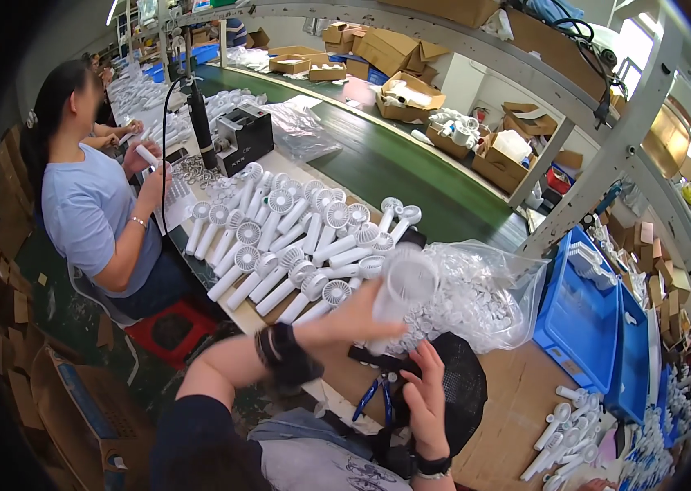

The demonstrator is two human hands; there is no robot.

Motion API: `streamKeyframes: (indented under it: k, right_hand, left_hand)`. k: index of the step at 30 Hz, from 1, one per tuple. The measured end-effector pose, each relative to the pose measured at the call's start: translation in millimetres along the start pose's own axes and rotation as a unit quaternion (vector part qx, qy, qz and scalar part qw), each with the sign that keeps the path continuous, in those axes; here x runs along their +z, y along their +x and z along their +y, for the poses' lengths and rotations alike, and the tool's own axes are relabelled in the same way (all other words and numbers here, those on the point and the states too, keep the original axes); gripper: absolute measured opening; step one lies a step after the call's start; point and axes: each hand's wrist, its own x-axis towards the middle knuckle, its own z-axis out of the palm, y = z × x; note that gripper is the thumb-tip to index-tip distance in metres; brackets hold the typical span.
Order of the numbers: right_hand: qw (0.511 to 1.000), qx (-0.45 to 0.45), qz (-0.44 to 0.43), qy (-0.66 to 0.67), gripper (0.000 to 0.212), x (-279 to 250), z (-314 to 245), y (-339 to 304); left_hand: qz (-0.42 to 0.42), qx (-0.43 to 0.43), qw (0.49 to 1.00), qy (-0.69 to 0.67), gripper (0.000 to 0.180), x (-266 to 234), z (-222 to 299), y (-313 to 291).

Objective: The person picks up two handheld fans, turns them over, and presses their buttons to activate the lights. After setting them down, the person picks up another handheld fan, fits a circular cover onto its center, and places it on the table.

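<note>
White handheld fan (411,280), blurred, is being gripped in the left hand (358,315) above the near edge of a clear plastic bag (517,315). Nearer the body, the right hand (426,401) is being held with its fingers loosely parted, in front of a black mesh item (464,393); whether the two are touching cannot be told. Blue-handled pliers (367,399) are being supported by the wooden tabletop (517,397) just left of that hand. Inside the bag, many small pale pieces are being contained. Beyond the left forearm, rows of white fans (280,201) are being displayed close together, while a blue tray (578,344) is being supported right of the bag. Farther off at the left, a white piece (148,155) is being handled by a seated co-worker (100,213). Behind everything, cardboard boxes (390,49) are being ranged past a green conveyor belt (444,176).
</note>
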Motion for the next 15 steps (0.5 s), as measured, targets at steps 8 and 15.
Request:
streamKeyframes:
  k: [8, 15]
  right_hand:
    - [0.99, -0.053, 0.128, -0.013, 0.033, -53.9, -10.6, -30.9]
    - [0.974, -0.033, 0.22, -0.038, 0.026, -83.9, -9.7, -45.9]
  left_hand:
    - [0.132, 0.037, 0.969, 0.207, 0.075, -101.6, -3.9, 205.4]
    - [0.184, -0.073, 0.912, 0.36, 0.089, -107.1, -99.4, 257.9]
